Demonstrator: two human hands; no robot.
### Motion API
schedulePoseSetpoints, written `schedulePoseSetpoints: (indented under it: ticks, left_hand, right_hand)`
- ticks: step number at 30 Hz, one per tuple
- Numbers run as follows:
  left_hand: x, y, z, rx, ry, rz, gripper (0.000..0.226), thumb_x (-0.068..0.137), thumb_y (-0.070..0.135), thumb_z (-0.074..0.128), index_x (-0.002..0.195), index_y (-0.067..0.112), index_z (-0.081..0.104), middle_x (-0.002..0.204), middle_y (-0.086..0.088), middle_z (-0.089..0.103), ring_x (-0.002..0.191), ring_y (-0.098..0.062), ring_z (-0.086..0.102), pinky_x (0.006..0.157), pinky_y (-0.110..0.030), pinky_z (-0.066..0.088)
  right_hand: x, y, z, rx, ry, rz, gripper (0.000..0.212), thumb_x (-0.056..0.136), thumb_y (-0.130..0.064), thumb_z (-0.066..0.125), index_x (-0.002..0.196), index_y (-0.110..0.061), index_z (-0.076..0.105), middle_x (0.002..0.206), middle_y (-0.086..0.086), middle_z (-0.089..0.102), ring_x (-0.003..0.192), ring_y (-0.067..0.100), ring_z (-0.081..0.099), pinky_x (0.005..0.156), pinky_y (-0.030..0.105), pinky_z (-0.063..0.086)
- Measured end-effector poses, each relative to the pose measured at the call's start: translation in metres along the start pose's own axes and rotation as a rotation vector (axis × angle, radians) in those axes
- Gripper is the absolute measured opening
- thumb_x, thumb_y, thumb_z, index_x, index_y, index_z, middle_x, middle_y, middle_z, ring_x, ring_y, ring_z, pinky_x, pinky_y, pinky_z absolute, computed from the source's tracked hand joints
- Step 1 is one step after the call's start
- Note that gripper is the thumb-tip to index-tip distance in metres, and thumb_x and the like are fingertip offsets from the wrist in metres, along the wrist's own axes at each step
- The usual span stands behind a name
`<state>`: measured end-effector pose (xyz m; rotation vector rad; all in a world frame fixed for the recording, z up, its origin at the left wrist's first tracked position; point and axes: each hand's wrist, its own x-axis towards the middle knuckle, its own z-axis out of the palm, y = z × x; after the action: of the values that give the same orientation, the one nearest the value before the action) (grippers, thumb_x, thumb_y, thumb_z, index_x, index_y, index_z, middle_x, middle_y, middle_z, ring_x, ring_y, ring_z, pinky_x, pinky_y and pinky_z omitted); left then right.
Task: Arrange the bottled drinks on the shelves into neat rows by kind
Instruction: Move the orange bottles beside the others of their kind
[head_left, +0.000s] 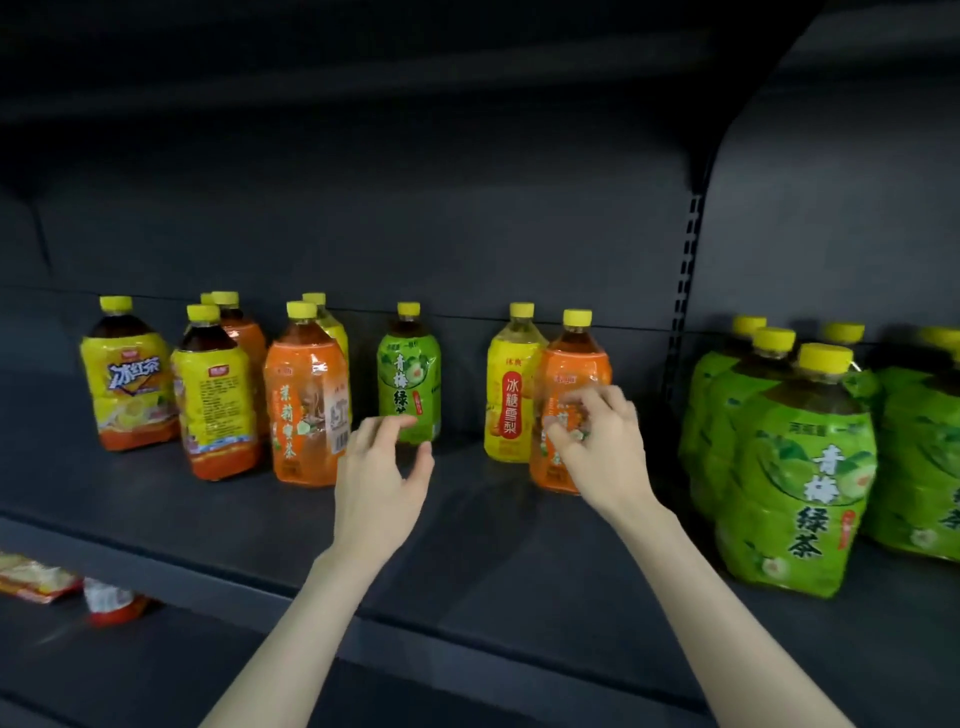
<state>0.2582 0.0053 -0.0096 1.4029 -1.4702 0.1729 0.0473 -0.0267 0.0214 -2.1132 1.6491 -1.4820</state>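
- Reaching over a dark shelf (493, 545), a person's two bare arms extend from the bottom of the view.
- Left hand (382, 467) hovers just in front of a lone green bottle (409, 374). Its fingers are loosely curled and spread away from the thumb, holding nothing, shaped as if to close round the bottle.
- Right hand (597, 441) is at the front of an orange bottle (570, 364). Its fingers curl against the label, but motion blur hides whether they actually grip it.
- Orange bottle stands upright near mid-shelf, just beside and slightly in front of a yellow pear bottle (511, 395). Two kinds are mixed here, which is likely why the hand goes to it.
- Left cluster (218, 384) at the shelf's far left mixes yellow and orange labels, front and back, not yet in rows.
- Second orange bottle (306, 405) stands at that cluster's right edge, a likely partner for the stray one.
- Green row (800, 467) in the next bay to the right is grouped by kind, well apart from the lone green bottle, which probably belongs there.
- Packets (36, 577) lie on the lower shelf (208, 675) at bottom left.
- Sorting looks early, since only the green kind is gathered.
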Motion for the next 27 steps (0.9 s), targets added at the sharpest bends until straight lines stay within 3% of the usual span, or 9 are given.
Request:
schedulePoseSetpoints:
  ticks: [4,7,10,12,15,21,27]
  left_hand:
    - [0.022,-0.041,0.004,0.067,0.124,-0.022,0.053,0.077,0.02,0.075,0.122,0.006,0.051,0.129,-0.018,0.047,0.12,-0.037,0.042,0.093,-0.05,0.037]
    - [0.037,-0.067,-0.002,0.086,0.188,-0.06,0.07,0.071,0.026,0.079,0.127,0.006,0.041,0.14,-0.021,0.036,0.127,-0.042,0.033,0.098,-0.06,0.03]
    - [0.052,-0.094,-0.007,0.068,0.181,-0.089,0.087,0.066,0.032,0.082,0.134,0.007,0.032,0.146,-0.022,0.027,0.133,-0.042,0.026,0.102,-0.06,0.026]
    - [0.061,-0.107,-0.008,0.03,0.17,-0.115,0.097,0.065,0.034,0.083,0.138,0.007,0.027,0.148,-0.021,0.024,0.135,-0.041,0.024,0.104,-0.059,0.025]
    - [0.071,-0.116,-0.01,-0.053,0.142,-0.178,0.106,0.064,0.033,0.084,0.144,0.007,0.02,0.148,-0.02,0.022,0.134,-0.04,0.024,0.102,-0.058,0.029]
    - [0.089,-0.119,-0.017,-0.062,0.05,-0.284,0.113,0.064,0.04,0.083,0.148,0.011,0.013,0.143,-0.023,0.033,0.13,-0.042,0.031,0.103,-0.055,0.027]
    - [0.077,-0.107,-0.019,-0.156,-0.053,-0.175,0.116,0.058,0.052,0.083,0.146,0.017,0.017,0.139,-0.017,0.034,0.129,-0.034,0.032,0.103,-0.05,0.031]
  right_hand:
    - [0.015,-0.007,0.026,-0.083,0.133,0.106,0.061,0.085,-0.033,0.069,0.133,-0.008,0.042,0.14,0.012,0.033,0.127,0.033,0.032,0.099,0.041,0.036]
    - [0.027,-0.012,0.042,-0.019,0.23,0.234,0.093,0.079,-0.033,0.076,0.148,-0.008,0.019,0.151,0.017,0.017,0.136,0.039,0.022,0.108,0.048,0.028]
    - [0.037,-0.011,0.062,0.045,0.226,0.395,0.12,0.072,-0.04,0.08,0.152,-0.016,-0.006,0.157,0.02,0.006,0.14,0.045,0.019,0.111,0.057,0.026]
    - [0.041,-0.012,0.071,-0.033,0.245,0.452,0.121,0.073,-0.042,0.08,0.152,-0.018,-0.009,0.154,0.022,0.014,0.137,0.047,0.025,0.107,0.058,0.029]
    - [0.042,-0.017,0.072,-0.099,0.301,0.479,0.112,0.074,-0.04,0.079,0.151,-0.02,0.001,0.146,0.022,0.028,0.13,0.046,0.036,0.1,0.056,0.036]
    - [0.02,-0.038,0.076,-0.146,0.274,0.396,0.111,0.067,-0.052,0.08,0.148,-0.025,0.009,0.138,0.015,0.037,0.119,0.041,0.049,0.093,0.055,0.046]
    - [-0.014,-0.076,0.093,-0.125,0.236,0.31,0.111,0.063,-0.061,0.077,0.146,-0.032,0.009,0.135,0.006,0.036,0.119,0.032,0.048,0.09,0.05,0.048]
